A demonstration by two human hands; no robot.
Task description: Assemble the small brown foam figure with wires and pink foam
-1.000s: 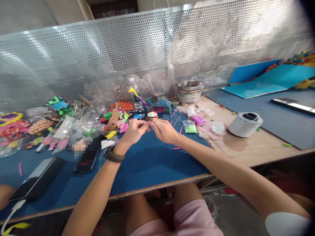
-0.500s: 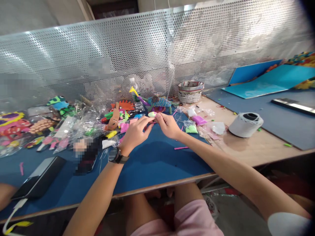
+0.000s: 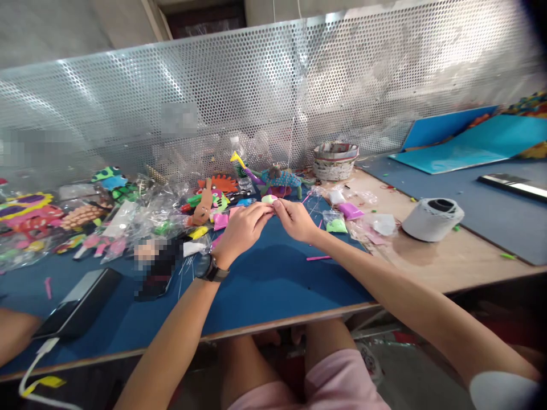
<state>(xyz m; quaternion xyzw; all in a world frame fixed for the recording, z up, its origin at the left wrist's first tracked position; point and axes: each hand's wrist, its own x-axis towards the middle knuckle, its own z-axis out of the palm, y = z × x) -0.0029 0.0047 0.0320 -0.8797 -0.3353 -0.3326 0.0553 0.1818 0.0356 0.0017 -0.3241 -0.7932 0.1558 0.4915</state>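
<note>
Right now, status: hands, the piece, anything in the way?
Left hand and right hand together, fingers on small pale-green piece. Dotted blue toy close behind. Pink stick nearby.

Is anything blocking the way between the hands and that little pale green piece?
Nothing visible does. The piece is right at the fingertips of the left hand and right hand. The blue dotted toy animal lies beyond it, not between it and the hands.

A craft workspace — bagged clay point(image 3: 335, 225), colourful figures point(image 3: 280, 177) and 1 woven basket point(image 3: 335, 162) crowd the tabletop point(image 3: 273, 285).
</note>
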